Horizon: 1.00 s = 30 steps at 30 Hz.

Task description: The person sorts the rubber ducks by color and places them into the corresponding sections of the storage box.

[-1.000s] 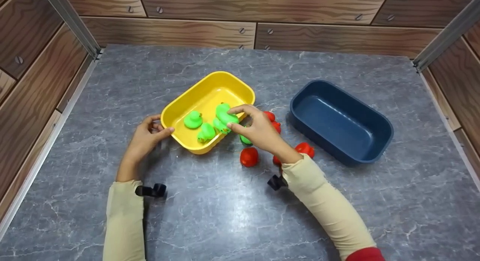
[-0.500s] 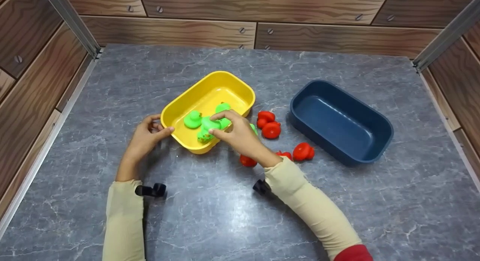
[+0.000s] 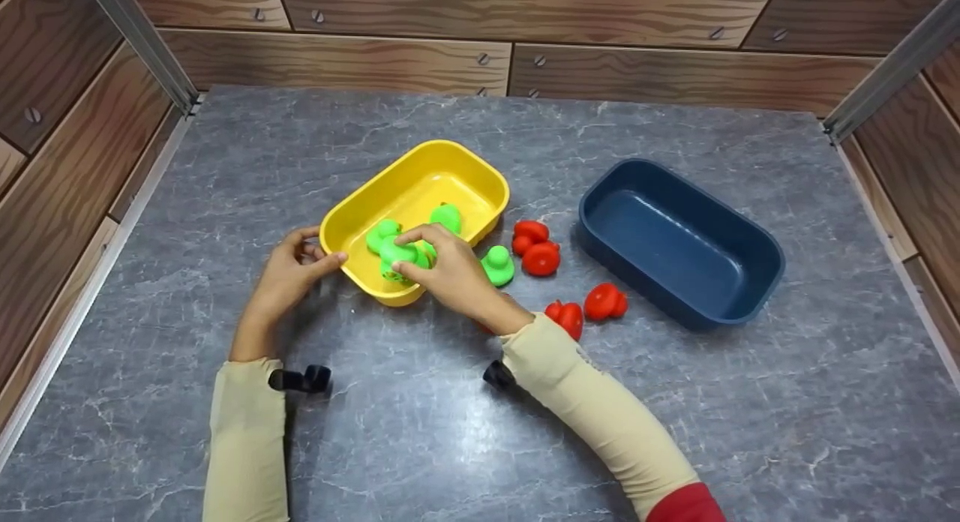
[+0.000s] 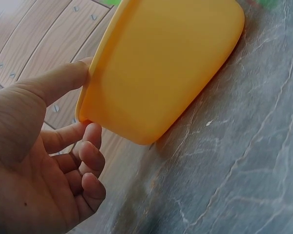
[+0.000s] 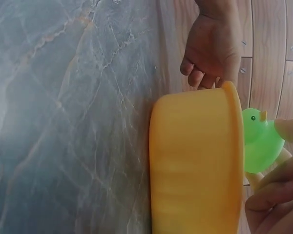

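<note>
My left hand (image 3: 289,274) grips the left end of a yellow tub (image 3: 401,297); the left wrist view shows the thumb over the rim and a fingertip against the outside, other fingers curled. Above the tub's floor, my right hand (image 3: 461,274) pinches a green rubber duck (image 5: 261,148) between thumb and fingers. Other green ducks lie inside, one near the far side (image 3: 446,217), one at the left (image 3: 384,229), partly covered by the held duck. On the table right of the tub sits another green duck (image 3: 498,265).
Several red ducks (image 3: 541,259) lie on the grey marbled table (image 3: 405,424) between the tubs; one is mostly hidden by my right forearm. A dark blue tub (image 3: 679,259) stands to the right. Wood-patterned walls (image 3: 337,61) enclose the table.
My right hand has moved left over the yellow tub with the green duck, uncovering the table duck and some red ducks. The left hand keeps its place on the rim.
</note>
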Each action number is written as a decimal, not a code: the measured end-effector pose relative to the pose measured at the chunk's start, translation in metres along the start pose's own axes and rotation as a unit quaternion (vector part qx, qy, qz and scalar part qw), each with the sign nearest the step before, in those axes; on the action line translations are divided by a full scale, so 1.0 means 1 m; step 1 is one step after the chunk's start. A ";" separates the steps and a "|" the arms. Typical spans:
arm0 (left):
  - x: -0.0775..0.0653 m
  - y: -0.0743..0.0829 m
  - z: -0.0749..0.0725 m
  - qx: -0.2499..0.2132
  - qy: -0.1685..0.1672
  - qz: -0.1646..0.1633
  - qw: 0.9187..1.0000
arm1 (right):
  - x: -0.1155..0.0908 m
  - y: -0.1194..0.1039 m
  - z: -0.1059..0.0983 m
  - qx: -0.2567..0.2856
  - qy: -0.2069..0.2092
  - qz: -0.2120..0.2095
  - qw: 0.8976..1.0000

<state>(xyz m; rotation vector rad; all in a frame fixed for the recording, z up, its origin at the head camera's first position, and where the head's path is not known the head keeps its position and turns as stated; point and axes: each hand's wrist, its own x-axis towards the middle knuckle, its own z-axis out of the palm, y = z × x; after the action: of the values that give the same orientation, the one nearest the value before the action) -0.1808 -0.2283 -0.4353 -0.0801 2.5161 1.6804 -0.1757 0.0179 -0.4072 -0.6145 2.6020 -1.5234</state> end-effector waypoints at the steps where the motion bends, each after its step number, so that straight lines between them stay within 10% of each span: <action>1: 0.000 0.000 0.000 -0.001 0.001 -0.001 1.000 | 0.000 0.000 0.001 -0.001 -0.001 0.001 1.000; 30: -0.001 0.002 -0.001 0.008 0.001 -0.012 1.000 | 0.007 -0.006 0.007 -0.033 0.000 -0.005 0.999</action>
<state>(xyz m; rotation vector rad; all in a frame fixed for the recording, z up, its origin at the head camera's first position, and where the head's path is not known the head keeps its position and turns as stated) -0.1802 -0.2285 -0.4330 -0.1093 2.5198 1.6509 -0.1785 0.0071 -0.4046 -0.6346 2.6621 -1.4462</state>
